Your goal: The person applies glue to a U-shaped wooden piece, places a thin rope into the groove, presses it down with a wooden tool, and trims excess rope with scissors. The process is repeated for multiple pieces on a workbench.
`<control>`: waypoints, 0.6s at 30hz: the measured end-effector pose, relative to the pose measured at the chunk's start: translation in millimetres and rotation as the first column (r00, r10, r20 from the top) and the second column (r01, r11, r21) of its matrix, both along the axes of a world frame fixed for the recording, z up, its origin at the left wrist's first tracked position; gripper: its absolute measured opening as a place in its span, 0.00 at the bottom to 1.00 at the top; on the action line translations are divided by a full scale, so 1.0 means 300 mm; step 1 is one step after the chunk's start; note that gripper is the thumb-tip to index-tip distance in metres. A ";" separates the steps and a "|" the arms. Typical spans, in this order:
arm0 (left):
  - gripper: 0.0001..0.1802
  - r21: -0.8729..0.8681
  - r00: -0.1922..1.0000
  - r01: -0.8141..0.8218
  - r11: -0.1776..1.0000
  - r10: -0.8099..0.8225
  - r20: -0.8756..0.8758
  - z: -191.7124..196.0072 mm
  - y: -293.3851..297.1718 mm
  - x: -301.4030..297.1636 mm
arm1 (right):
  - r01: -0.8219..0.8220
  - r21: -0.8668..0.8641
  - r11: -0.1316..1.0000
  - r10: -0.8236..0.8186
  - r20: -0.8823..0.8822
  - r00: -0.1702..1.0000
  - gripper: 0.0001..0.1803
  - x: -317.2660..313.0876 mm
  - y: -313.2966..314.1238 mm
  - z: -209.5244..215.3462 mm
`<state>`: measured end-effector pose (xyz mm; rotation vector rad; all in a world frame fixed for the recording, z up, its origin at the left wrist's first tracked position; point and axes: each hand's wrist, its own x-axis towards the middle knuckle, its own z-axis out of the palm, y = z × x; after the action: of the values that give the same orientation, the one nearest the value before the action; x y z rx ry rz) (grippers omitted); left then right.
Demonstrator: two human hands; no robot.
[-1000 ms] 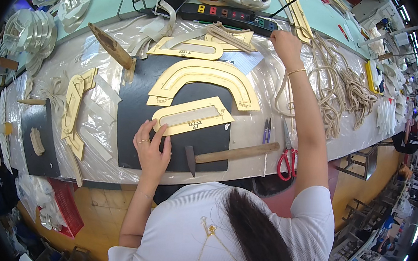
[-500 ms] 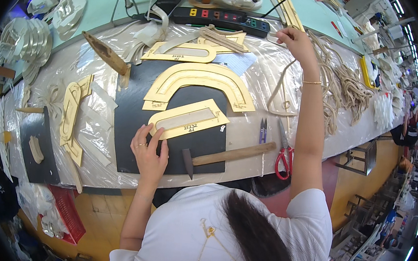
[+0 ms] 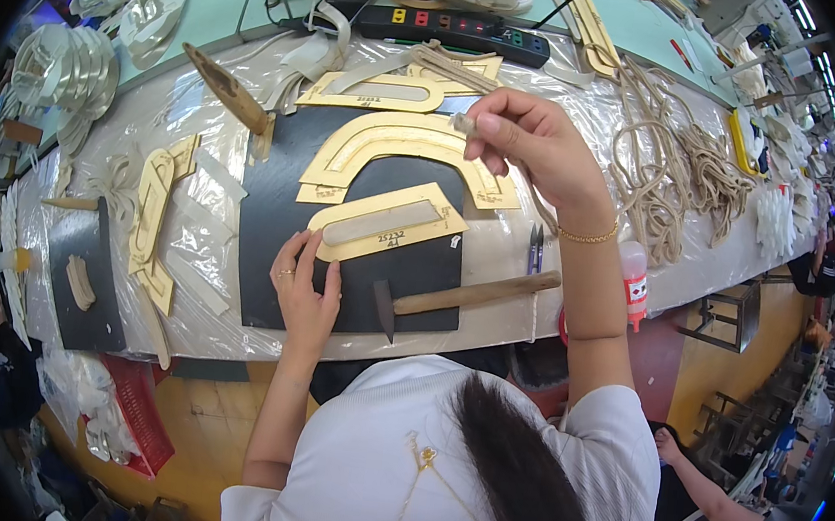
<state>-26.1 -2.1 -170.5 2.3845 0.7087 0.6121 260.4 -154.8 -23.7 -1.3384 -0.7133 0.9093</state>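
My left hand [image 3: 305, 285] rests flat on the black mat [image 3: 264, 286], its fingertips pressing the left end of a gold slotted template [image 3: 386, 222]. My right hand [image 3: 530, 141] hovers above a larger gold arch-shaped template [image 3: 409, 144]. Its thumb and fingers pinch a small pale piece [image 3: 463, 122]. A hammer with a wooden handle [image 3: 470, 294] lies on the mat's near right side, between my two forearms.
Another gold template [image 3: 374, 91] lies farther back, with a black power strip [image 3: 450, 28] behind it. Coiled rope [image 3: 667, 174] lies at the right, and a small red-capped bottle [image 3: 634, 281] and blue snips [image 3: 534, 250] sit beside my right forearm. More gold templates [image 3: 153, 210] lie left.
My right hand has drawn back from the far edge of the table to above the arch template, now pinching a small pale piece. My left hand stays on the slotted template.
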 end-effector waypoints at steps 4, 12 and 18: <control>0.29 -0.020 1.000 -0.018 1.000 0.018 0.024 0.001 0.000 0.002 | -0.075 0.024 0.997 0.076 -0.041 0.996 0.11 -0.066 0.026 0.015; 0.23 0.011 0.998 -0.015 1.000 0.014 0.065 -0.012 0.005 0.003 | -0.105 -0.321 0.941 0.271 0.529 0.804 0.08 -0.160 0.140 -0.099; 0.16 0.117 1.000 0.027 0.993 -0.026 -0.007 -0.007 0.002 0.008 | -0.152 -0.447 0.882 0.428 0.620 0.658 0.13 -0.227 0.271 -0.262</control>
<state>-23.8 -1.6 -172.5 2.4998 0.6584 0.6528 192.2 -73.6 -102.4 -1.9812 -1.4576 0.7836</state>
